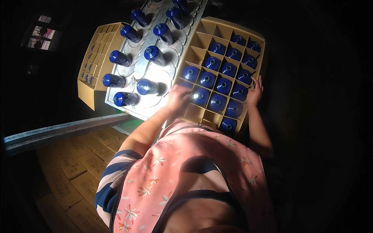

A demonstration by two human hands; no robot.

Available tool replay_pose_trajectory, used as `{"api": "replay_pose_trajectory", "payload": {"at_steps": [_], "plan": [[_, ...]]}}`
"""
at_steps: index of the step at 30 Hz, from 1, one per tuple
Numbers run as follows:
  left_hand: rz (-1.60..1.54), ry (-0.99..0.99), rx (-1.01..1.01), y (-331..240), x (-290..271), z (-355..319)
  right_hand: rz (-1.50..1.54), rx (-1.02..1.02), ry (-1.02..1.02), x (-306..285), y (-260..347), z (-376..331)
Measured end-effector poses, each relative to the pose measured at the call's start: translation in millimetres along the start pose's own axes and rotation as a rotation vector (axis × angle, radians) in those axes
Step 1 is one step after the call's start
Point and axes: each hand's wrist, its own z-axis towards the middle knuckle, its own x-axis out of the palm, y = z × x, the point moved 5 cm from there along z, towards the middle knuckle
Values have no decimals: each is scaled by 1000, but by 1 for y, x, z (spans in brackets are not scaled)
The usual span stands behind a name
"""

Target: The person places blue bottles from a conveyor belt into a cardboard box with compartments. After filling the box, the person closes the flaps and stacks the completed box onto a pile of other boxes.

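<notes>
Plenty of blue bottles are held upright in the divided cardboard box, and more are lined up on the metal conveyor just left of it. The box's right edge is touched by the right hand (whether it's actually gripped can't be told). The left hand is blurred by the box's left edge, its grip unclear too.

Blue bottles fill much of a divided carton

The left hand, blurred, is at the carton's left edge; the right hand touches its right edge. More blue bottles stand on the metal conveyor to the left, with another divided carton beyond it. Brown cardboard lies at the near left, below a metal rail.
</notes>
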Motion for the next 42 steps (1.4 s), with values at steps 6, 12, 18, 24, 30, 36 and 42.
{"api": "replay_pose_trajectory", "payload": {"at_steps": [6, 12, 18, 24, 30, 36, 42], "plan": [[8, -223, 2, 31, -41, 47, 11, -72, 20, 16, 21, 12], [31, -173, 130, 42, -21, 74, -94, -28, -31, -7, 21, -16], [37, -30, 171, 60, 2, 89, -117, -71, -31, -8, 28, -19], [-1, -73, 224, 66, -14, 88, -144, -40, -22, 9, 31, -17], [-194, -183, 160, 45, -89, 90, -95, -104, -67, 9, 34, -10], [-887, -363, -68, 64, -254, 86, -69, -51, -12, -4, 27, -1], [-583, -754, 0, 148, -396, 157, -92, -104, -33, 6, 44, 6]]}}
